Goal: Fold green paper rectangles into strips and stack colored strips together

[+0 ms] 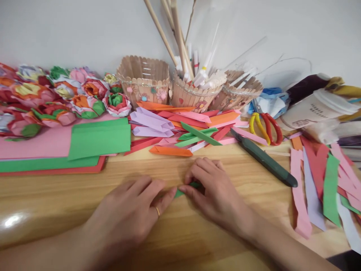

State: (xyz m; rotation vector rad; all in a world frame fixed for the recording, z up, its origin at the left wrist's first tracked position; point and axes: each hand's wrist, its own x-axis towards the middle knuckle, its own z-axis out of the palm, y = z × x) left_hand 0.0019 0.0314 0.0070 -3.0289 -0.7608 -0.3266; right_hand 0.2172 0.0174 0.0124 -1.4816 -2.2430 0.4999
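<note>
I have both hands low over the tabletop point(56, 203), working near the middle of its width, on the bare wood on the near side of the pile. The right hand point(213, 192) is clamped on a small green paper strip point(178, 193), thumb and forefinger pinched together. My left hand point(129, 210), wearing a gold ring point(158, 212), touches the strip's other end with its thumb; its fingers hide the rest, so I cannot tell whether they close on it. The strip lies between the two hands, low against the wood.

Just beyond them I see a pile of folded paper pieces point(200, 133) in green, red, orange, pink and lilac. A dark green cutter point(265, 162) slants down from the pile's right end, near scissors point(272, 130) with yellow and red handles. Towards the far edge stand three craft-stick baskets point(143, 90). On the left, paper flowers point(91, 88) crowd behind flat coloured sheets point(98, 137). Towards the right edge lie loose paper strips point(331, 188), with a white cup point(318, 109) tipped over behind them.
</note>
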